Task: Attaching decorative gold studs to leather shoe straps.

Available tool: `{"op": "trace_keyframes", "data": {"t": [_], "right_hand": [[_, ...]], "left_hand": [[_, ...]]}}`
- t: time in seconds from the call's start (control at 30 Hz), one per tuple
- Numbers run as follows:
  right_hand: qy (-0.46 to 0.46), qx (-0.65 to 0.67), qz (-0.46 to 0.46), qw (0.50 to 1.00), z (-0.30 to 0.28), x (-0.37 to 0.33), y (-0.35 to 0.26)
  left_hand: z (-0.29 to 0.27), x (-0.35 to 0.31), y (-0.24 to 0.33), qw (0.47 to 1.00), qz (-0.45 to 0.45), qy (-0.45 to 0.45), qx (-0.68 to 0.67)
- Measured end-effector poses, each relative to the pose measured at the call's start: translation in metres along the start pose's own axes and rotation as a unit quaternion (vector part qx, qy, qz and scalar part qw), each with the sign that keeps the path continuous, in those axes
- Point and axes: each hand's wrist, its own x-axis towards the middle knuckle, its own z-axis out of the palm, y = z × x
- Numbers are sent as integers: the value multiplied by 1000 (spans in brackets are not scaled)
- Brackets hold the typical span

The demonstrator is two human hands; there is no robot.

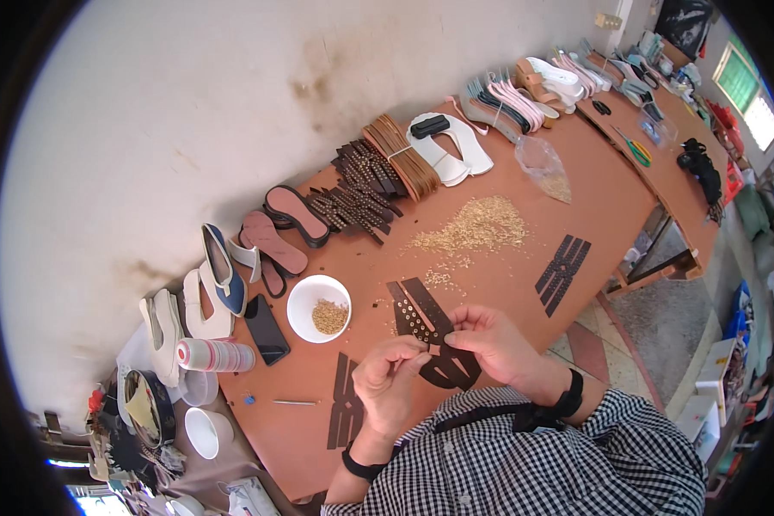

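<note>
Both hands meet over a dark brown leather sandal upper (421, 301) with slots cut in it and rows of small gold studs. My left hand (389, 377) pinches its near part, fingertips closed by a small light-brown patch. On the other side, my right hand (494, 342) grips the same upper between thumb and fingers. The lower end of the upper (457, 371) hangs below my hands. Whether a loose stud is between my fingertips is too small to tell. Beyond my hands lies a loose pile of small gold studs (482, 225), and a white bowl (318, 288) holds more.
Unstudded dark uppers lie at the right (562, 275) and left (344, 402). A black phone (267, 330), a striped cup (217, 354) and a thin metal tool (294, 402) lie left. Studded straps (353, 206), soles (271, 242) and a plastic bag (543, 168) line the back of the brown table.
</note>
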Motion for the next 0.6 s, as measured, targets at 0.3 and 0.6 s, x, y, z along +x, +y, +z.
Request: {"op": "trace_keyframes", "data": {"t": [0.3, 0.6], "right_hand": [[-26, -3, -5, 1000, 8, -8, -4], [-37, -31, -26, 999, 15, -13, -8]], "left_hand": [[15, 10, -3, 997, 21, -3, 78], [13, 13, -2, 999, -30, 8, 32]]}}
